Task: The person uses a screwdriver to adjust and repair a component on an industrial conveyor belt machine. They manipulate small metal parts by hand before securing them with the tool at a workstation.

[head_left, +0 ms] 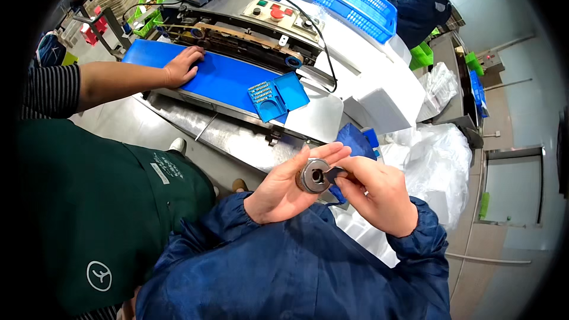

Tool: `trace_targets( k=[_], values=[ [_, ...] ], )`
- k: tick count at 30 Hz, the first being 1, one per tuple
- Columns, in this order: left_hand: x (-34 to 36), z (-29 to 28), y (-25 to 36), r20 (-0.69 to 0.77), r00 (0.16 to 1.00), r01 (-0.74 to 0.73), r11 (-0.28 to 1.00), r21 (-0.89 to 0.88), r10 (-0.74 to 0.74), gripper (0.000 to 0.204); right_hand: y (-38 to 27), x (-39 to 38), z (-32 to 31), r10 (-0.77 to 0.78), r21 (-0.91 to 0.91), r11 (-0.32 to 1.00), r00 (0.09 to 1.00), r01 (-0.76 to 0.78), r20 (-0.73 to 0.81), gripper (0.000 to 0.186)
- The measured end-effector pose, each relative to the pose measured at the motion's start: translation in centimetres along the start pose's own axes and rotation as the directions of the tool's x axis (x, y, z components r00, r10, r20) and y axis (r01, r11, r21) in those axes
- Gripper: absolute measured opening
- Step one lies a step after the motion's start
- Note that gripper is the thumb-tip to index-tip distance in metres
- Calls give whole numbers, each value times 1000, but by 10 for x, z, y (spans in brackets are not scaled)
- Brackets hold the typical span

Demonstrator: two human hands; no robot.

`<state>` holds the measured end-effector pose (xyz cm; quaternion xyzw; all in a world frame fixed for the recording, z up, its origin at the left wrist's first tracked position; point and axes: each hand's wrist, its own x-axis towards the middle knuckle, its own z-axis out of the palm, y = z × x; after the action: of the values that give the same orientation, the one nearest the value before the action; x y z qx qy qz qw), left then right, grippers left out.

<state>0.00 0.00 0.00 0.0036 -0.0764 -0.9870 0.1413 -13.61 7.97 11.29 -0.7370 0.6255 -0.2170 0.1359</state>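
Note:
My left hand [275,194] cradles a round, thick metal part [306,178] with a hole in its middle, its fingers partly curled around it. From the right, my right hand [382,192] pinches a small dark flat piece [333,174] between thumb and fingers. That piece meets the edge of the round part, close to its hole. What the piece is exactly, I cannot make out. Beyond my hands, an open blue plastic case [291,90] rests at the belt's edge, with rows of small metal pieces [261,91] in one half.
A blue conveyor belt [228,79] runs past, with a co-worker's hand [182,68] on it. That person's green apron [112,201] is close at my left. Behind stand a control panel [278,18] and a blue basket [361,9]. Plastic-wrapped white material [435,169] lies at right.

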Motion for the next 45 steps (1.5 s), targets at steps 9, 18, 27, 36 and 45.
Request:
trace_targets(
  k=[9,18,27,36,45],
  values=[
    [-2,-6,2,28,999,-35,997,63,33,52,-7,17,4,82,24,996,982,-87,167,26],
    [-6,-5,2,51,996,-73,996,54,70,53,-4,21,9,6,-31,1000,980,0,198,28],
    [0,-5,-2,22,976,-216,968,129,215,54,-11,28,15,348,193,912,932,-362,103,16],
    [-2,-10,3,41,997,-66,995,-80,69,53,-3,17,-5,268,191,942,961,-276,67,25],
    [-14,-6,6,112,961,274,930,-243,-254,49,1,20,-21,-552,-248,770,809,587,201,15]
  ],
)
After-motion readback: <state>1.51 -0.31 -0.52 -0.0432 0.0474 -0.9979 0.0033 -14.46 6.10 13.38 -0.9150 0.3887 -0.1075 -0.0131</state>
